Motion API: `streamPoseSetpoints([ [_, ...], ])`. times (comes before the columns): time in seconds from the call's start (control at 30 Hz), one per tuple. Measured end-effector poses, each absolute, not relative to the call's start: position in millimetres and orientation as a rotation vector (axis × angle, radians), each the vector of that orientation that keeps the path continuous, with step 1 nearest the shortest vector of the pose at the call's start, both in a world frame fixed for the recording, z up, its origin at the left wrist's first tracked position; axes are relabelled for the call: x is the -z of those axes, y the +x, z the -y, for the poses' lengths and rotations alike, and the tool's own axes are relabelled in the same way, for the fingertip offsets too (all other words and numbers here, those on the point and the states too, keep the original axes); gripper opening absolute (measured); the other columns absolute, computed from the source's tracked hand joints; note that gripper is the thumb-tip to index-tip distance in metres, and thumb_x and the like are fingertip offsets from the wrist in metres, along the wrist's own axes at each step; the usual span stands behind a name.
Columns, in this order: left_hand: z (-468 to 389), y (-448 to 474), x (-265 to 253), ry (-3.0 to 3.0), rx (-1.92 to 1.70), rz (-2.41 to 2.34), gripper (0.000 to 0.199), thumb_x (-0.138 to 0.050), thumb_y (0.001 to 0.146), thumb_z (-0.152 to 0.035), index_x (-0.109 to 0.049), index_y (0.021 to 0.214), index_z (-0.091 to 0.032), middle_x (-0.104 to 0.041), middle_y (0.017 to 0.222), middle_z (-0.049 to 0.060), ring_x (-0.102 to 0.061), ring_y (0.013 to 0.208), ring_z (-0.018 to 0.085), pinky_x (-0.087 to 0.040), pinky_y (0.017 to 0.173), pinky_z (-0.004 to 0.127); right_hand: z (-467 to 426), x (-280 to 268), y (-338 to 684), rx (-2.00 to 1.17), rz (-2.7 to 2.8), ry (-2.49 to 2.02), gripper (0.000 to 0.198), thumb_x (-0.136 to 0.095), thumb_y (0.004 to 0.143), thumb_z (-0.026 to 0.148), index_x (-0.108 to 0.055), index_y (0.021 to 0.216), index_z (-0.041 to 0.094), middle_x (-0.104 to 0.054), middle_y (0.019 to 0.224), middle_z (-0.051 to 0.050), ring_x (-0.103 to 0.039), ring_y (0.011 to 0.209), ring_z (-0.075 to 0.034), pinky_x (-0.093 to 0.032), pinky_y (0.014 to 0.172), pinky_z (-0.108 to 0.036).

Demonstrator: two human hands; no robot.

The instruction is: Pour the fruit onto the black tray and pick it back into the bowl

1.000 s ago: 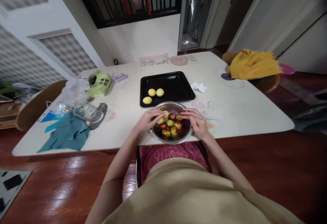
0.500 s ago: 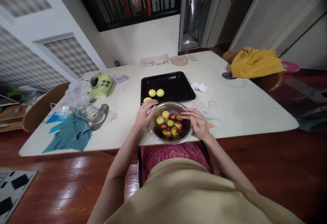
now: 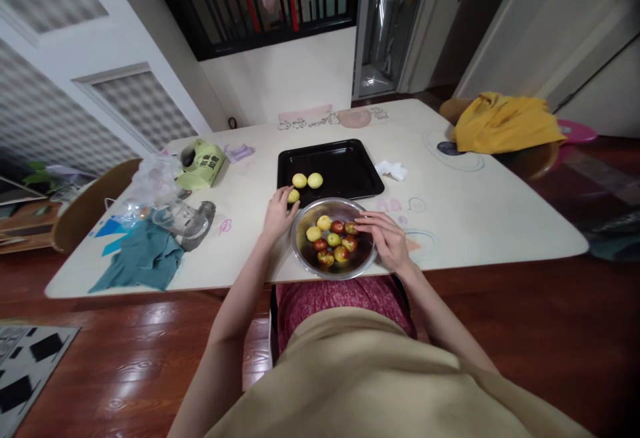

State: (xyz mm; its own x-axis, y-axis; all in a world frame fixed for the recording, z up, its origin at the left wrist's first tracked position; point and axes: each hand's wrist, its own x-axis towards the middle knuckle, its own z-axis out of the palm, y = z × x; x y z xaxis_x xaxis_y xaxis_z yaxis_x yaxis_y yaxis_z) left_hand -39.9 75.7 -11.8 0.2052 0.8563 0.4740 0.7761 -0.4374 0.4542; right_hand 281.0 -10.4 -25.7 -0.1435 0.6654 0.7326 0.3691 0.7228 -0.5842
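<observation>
A steel bowl stands at the table's front edge in front of me, with several yellow-green and red-brown jujubes in it. My left hand is at the near left corner of a black baking tray. Its fingertips and thumb curl around a yellow jujube there. Just beyond, two more yellow jujubes lie on the tray. My right hand is at the bowl's right rim, fingers stretched out over the edge close to the fruit, holding nothing.
A green paper box, a clear plastic bag, a glass jug and a teal cloth occupy the left side of the table. White tissue lies right of the tray. A yellow garment hangs over a chair.
My left hand has moved left, off the bowl's rim, and its fingers have come around the near jujube on the tray. My right hand has stayed at the rim.
</observation>
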Motion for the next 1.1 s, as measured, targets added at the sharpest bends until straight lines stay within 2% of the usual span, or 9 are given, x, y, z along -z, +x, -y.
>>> streamPoseSetpoints([
  [0.2,-79.7,-41.5,14.2,2.359,-1.058,-1.569,0.041,-0.057,0.105,-0.034,-0.058,0.144,-0.019,-0.06,0.146,0.019,-0.061,0.135,0.034,-0.05,0.114,0.054,8.9,25.7,280.6,-0.294,1.751,-0.792,0.042,-0.045,0.112,0.035,-0.085,0.106,0.027,-0.085,0.11,-0.007,-0.076,0.116,-0.029,-0.062,0.101,-0.055],
  [0.5,-104.8,-40.9,14.1,2.413,-0.965,-1.556,0.034,-0.056,0.106,-0.033,-0.068,0.133,-0.017,-0.07,0.122,0.015,-0.069,0.111,0.031,-0.056,0.105,0.05,10.3,24.7,279.2,-0.314,1.738,-0.815,0.044,-0.044,0.112,0.037,-0.085,0.103,0.027,-0.085,0.107,-0.007,-0.076,0.116,-0.028,-0.062,0.101,-0.055],
  [0.63,-105.5,-40.5,12.5,2.368,-0.975,-1.536,0.034,-0.058,0.106,-0.035,-0.068,0.132,-0.016,-0.07,0.119,0.016,-0.07,0.105,0.03,-0.058,0.103,0.05,10.2,25.2,279.8,-0.308,1.737,-0.801,0.042,-0.045,0.112,0.035,-0.085,0.104,0.028,-0.085,0.107,-0.007,-0.076,0.116,-0.028,-0.062,0.101,-0.054],
  [0.9,-88.7,-38.0,-4.2,2.291,-1.196,-1.431,0.035,-0.062,0.106,-0.042,-0.067,0.133,-0.021,-0.07,0.128,0.013,-0.069,0.118,0.029,-0.056,0.108,0.047,8.9,26.4,280.1,-0.304,1.739,-0.809,0.045,-0.044,0.112,0.038,-0.086,0.102,0.027,-0.084,0.108,-0.008,-0.076,0.115,-0.029,-0.062,0.101,-0.056],
  [1.1,-59.4,-16.0,-31.3,2.231,-1.303,-1.265,0.04,-0.071,0.1,-0.05,-0.068,0.128,-0.021,-0.071,0.129,0.013,-0.068,0.121,0.028,-0.061,0.095,0.039,10.3,24.5,278.9,-0.296,1.732,-0.798,0.043,-0.044,0.112,0.035,-0.085,0.102,0.027,-0.085,0.107,-0.007,-0.076,0.115,-0.028,-0.063,0.1,-0.054],
])
